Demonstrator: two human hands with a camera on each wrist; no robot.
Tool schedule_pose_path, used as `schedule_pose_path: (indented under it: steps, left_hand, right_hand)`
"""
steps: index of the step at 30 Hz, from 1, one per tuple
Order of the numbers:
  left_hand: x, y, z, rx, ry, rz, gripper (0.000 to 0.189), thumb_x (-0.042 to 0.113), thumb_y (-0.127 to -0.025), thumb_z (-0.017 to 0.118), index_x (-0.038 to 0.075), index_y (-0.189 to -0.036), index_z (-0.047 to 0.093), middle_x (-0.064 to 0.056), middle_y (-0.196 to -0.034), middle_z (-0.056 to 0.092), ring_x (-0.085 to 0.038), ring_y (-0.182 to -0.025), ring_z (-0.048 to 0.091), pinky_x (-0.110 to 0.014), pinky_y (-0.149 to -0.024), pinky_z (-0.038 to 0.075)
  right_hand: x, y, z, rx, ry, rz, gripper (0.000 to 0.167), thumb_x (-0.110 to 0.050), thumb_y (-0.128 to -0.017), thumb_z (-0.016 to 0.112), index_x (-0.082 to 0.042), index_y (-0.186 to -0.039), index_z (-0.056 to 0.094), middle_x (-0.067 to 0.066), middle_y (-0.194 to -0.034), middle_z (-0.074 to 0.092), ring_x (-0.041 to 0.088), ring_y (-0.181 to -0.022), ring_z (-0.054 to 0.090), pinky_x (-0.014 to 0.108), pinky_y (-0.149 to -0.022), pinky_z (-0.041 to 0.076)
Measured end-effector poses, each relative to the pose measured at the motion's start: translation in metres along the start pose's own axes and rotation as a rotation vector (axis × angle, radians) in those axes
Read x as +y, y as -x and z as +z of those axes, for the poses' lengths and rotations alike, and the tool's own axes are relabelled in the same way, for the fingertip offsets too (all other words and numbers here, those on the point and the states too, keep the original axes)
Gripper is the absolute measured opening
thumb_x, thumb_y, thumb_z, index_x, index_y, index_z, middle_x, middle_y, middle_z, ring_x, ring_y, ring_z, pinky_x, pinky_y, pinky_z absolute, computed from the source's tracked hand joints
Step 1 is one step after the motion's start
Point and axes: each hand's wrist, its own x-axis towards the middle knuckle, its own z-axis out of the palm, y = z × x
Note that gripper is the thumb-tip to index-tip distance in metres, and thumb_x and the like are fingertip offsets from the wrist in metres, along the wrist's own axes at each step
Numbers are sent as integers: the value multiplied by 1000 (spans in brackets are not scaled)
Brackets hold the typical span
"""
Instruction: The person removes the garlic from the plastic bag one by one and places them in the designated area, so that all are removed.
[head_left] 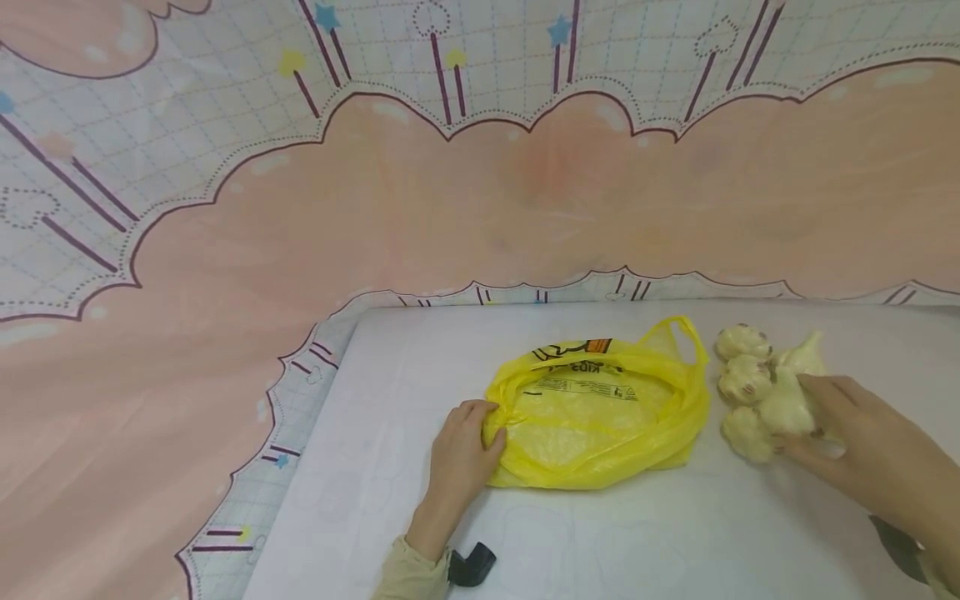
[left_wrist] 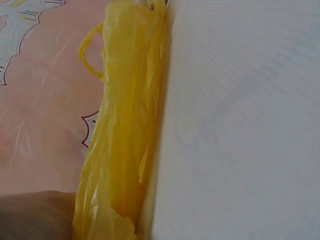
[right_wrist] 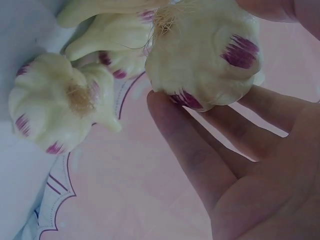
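A yellow plastic bag (head_left: 585,467) lies on the white table with its mouth spread open toward the head camera. My left hand (head_left: 463,450) grips its left rim between thumb and fingers. In the left wrist view the bag (left_wrist: 120,110) stretches along the tabletop, and only a dark part of the hand shows. To the right of the bag sits a cluster of several garlic bulbs (head_left: 745,379). My right hand (head_left: 862,433) pinches one garlic bulb (right_wrist: 200,55), purple-marked with dry roots, between thumb and fingers. Another garlic bulb (right_wrist: 55,105) lies beside it.
A bag handle loop (head_left: 690,337) stands up at the back right, close to the garlic. A black object (head_left: 472,565) is at my left wrist, and a dark one (head_left: 896,548) by the right. Behind the table (head_left: 360,400) hangs a patterned pink cloth (head_left: 480,208).
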Motion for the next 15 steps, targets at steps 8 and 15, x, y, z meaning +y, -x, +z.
schedule_pose_path:
  steps: [8,15]
  left_hand:
    - [1,0,0,8,2,-3,32,25,-90,71,10,-118,68,-5,-118,65,-25,-110,61,-42,-92,53]
    - [2,0,0,9,-5,5,32,24,-90,71,10,-118,69,-6,-118,66,-25,-110,62,-42,-92,53]
  right_hand:
    - [8,9,3,147,-29,-39,80,-38,-73,85,13,-125,53,36,-114,54,56,-91,59,67,-73,49]
    - [15,17,6,159,-21,-46,69,-20,-67,86,15,-119,55,35,-100,57,32,-68,58,52,-58,52]
